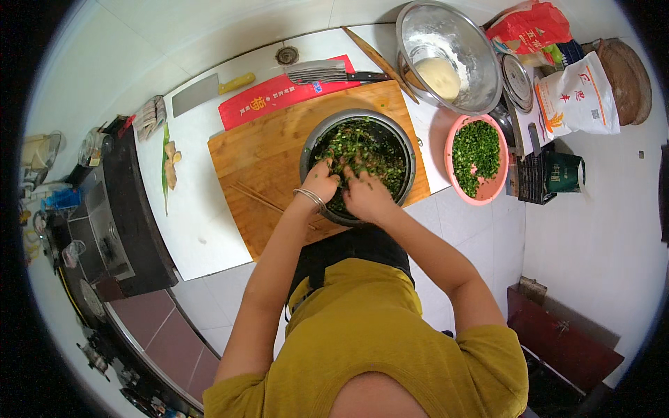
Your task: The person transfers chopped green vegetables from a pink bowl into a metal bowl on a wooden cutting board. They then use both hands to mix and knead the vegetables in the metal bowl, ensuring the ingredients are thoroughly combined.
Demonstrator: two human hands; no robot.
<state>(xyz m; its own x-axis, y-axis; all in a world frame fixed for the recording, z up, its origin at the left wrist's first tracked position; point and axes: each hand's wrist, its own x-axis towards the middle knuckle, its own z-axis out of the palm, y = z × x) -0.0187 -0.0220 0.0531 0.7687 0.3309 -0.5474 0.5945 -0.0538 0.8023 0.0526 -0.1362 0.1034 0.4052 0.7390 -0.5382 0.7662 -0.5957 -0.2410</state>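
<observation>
A round metal bowl (pixel 411 150) full of chopped green filling (pixel 369 150) stands on a wooden cutting board (pixel 258 150). Both my hands are down in the filling at the bowl's near side. My left hand (pixel 320 180), with a silver bangle on its wrist, has its fingers buried in the greens. My right hand (pixel 364 195) lies just beside it, fingers pressed into the same mass. What the fingertips clasp is hidden by the greens.
A pair of chopsticks (pixel 254 195) lies on the board. Behind it lie a red mat (pixel 275 97), two cleavers (pixel 195 94), a rolling pin (pixel 380 63) and a large steel bowl holding dough (pixel 437 75). A pink bowl of chopped greens (pixel 476 157) and flour bags (pixel 575 97) sit at right; a stove (pixel 115 209) at left.
</observation>
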